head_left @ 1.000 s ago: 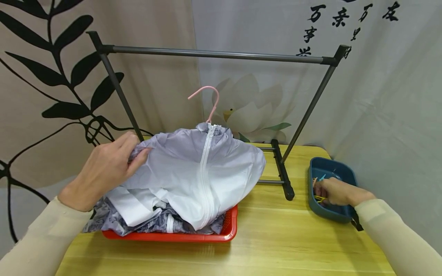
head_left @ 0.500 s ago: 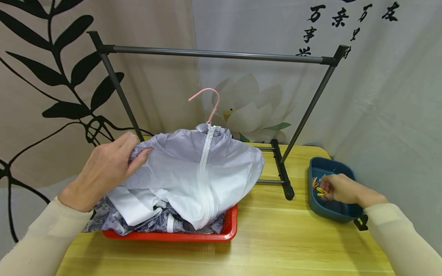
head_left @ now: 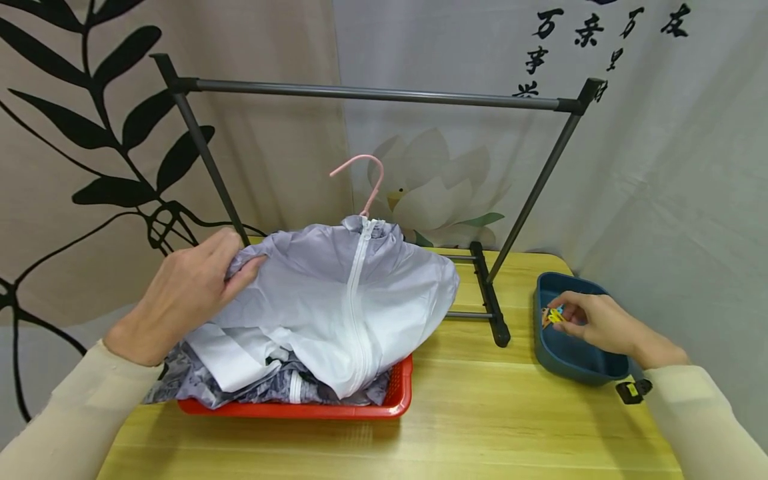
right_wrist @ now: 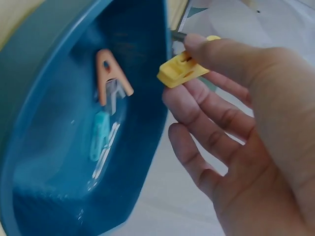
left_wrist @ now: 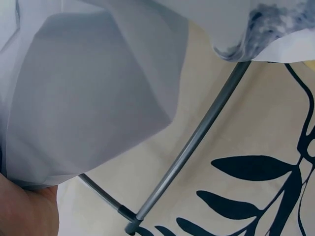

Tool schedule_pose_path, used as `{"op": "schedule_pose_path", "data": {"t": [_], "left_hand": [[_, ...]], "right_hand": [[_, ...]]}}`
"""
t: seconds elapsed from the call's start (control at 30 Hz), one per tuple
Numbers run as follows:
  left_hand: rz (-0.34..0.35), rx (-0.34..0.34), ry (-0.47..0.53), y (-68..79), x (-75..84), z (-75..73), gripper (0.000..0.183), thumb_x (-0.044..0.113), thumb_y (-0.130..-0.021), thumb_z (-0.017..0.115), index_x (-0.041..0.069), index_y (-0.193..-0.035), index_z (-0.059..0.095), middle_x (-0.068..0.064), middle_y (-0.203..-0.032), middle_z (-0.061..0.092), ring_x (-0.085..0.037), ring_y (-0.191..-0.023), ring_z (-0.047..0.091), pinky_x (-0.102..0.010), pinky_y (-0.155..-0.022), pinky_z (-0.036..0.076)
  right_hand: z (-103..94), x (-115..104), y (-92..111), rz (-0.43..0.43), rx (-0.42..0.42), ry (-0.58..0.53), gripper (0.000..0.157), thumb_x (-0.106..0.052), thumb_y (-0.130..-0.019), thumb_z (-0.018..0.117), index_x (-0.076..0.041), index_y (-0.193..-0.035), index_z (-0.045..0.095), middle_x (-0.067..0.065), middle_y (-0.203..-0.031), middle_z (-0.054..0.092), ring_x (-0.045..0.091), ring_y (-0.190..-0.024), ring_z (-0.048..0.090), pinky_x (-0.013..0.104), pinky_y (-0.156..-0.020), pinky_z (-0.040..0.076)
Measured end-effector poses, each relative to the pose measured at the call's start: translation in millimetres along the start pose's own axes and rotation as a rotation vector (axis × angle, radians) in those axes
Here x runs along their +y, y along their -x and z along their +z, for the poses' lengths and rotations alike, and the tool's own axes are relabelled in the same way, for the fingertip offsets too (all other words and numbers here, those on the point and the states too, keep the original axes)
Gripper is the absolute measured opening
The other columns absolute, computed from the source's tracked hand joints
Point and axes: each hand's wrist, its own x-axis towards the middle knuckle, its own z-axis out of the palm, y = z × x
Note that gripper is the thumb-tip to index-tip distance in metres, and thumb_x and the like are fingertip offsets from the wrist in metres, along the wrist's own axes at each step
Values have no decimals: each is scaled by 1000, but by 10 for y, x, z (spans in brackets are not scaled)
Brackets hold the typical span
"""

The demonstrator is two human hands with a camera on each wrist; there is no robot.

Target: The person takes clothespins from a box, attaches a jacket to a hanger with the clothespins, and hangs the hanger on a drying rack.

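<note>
My left hand [head_left: 189,293] grips the shoulder of a pale lilac-and-white zip jacket [head_left: 318,287], fingers tucked behind the cloth. Out of the collar rises the hook of a pink hanger [head_left: 375,180]; the rest of it is hidden inside. Over the blue bin [head_left: 546,347] at the right, my right hand [head_left: 606,327] pinches a yellow clothespin [right_wrist: 182,69] between thumb and fingers. Inside that bin lie an orange clothespin [right_wrist: 110,76] and a turquoise clothespin [right_wrist: 100,135], seen in the right wrist view.
A red basket [head_left: 294,410] under the jacket holds patterned grey clothing [head_left: 198,380]. Behind stands a dark metal rack [head_left: 384,93] with a top bar and slanted posts. A small black object [head_left: 633,391] is by the right wrist. All rest on a wooden table [head_left: 480,413].
My right hand has risen from the bottom of the bin with the yellow clothespin. The left hand keeps its grip on the jacket, almost still.
</note>
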Motion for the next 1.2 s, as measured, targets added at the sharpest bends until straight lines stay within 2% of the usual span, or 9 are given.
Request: {"op": "schedule_pose_path", "data": {"t": [0.2,0.37,0.53,0.8,0.97,1.2], "left_hand": [[3,5,-6,-5,-5,20,59,53,-126,42,8,-88,48,1,-76,40,-1,-60,21,-20,-44,20],[-1,13,-13,2,-6,31,60,53,-126,42,8,-87,48,1,-76,40,0,-61,19,-20,-44,19],[-5,18,-21,13,-8,41,61,54,-126,42,8,-88,48,1,-76,39,1,-61,18,-21,-44,18],[-6,23,-18,22,-6,52,61,55,-126,42,7,-88,48,1,-77,41,0,-60,19,-21,-43,19],[-13,25,-14,25,-12,62,61,54,-126,42,7,-89,48,0,-77,42,-1,-60,21,-21,-43,21],[-11,34,-4,20,-24,91,60,54,-126,43,8,-88,47,0,-77,41,-1,-61,20,-22,-44,21]], "right_hand": [[-30,-150,-11,-31,101,10,34,-15,-104,91,-9,-135,79,-12,-100,75,-4,-84,66,28,-76,62],[-77,-357,-31,-58,164,20,35,-16,-102,92,-13,-134,79,-10,-104,78,0,-88,72,33,-79,66],[-89,-526,-62,-89,214,12,35,-15,-101,93,-15,-133,78,-11,-103,78,0,-87,73,28,-79,64],[-53,-664,-133,-202,317,3,42,-2,-94,96,-13,-130,78,-13,-101,74,-4,-84,72,14,-78,59],[-43,-750,-175,-279,373,-9,49,4,-88,98,-10,-130,78,-6,-106,80,3,-85,75,10,-80,57],[-48,-913,-254,-345,432,-39,57,9,-84,97,-7,-135,77,-3,-108,83,9,-86,77,10,-81,56]]}}
